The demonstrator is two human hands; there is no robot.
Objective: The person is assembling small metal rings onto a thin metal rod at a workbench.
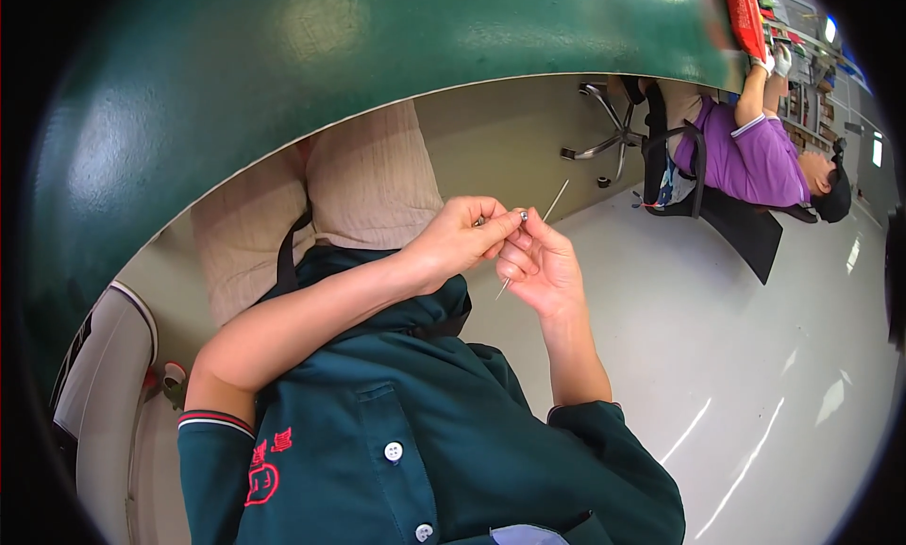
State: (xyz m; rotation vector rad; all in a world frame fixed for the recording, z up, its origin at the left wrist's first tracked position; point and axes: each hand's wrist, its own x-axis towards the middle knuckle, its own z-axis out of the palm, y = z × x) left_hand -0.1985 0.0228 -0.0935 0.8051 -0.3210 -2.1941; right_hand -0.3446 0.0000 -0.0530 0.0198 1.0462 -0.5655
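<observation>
Pinching thin rod | both hands: left hand, right hand | fingertips hide tiny bead

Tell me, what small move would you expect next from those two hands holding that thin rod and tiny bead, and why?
Probably a slight push of the small bead further along the thin rod. The left hand pinches the bead at its fingertips, right against the rod, which the right hand holds at a slant. Both hands meet at that one spot, so the fine work seems unfinished.
</observation>
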